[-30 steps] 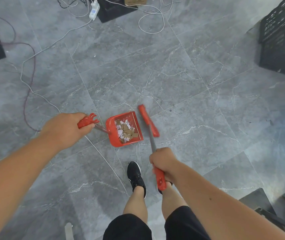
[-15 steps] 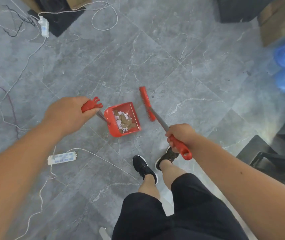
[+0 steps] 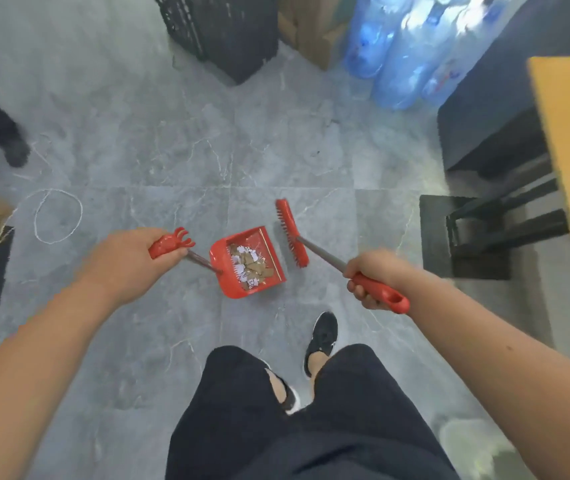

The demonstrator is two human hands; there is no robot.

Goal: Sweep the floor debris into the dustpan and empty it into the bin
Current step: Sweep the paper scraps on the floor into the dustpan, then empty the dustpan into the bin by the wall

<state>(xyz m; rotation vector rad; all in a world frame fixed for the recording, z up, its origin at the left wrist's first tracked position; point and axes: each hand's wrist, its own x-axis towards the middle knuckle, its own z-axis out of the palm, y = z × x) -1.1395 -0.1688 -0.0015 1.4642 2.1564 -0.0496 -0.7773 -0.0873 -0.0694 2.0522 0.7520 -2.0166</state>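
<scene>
Head view: red dustpan (image 3: 247,263) holds brown and white paper scraps (image 3: 250,268), carried above the grey tile floor (image 3: 172,150). Left hand (image 3: 127,263) fingers wrapped tight around its red handle grip (image 3: 171,242), left of the pan. Red broom head (image 3: 292,232) just right of the pan, not touching. Right hand (image 3: 375,278) fist closed on the broom handle (image 3: 380,292). Black crate (image 3: 221,29) and blue water bottles (image 3: 411,46) well beyond the pan.

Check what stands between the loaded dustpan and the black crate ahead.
Nothing visible does. The dustpan, held by the left hand, has only bare grey floor between it and the black crate. Whether that crate is the bin cannot be told.
</scene>
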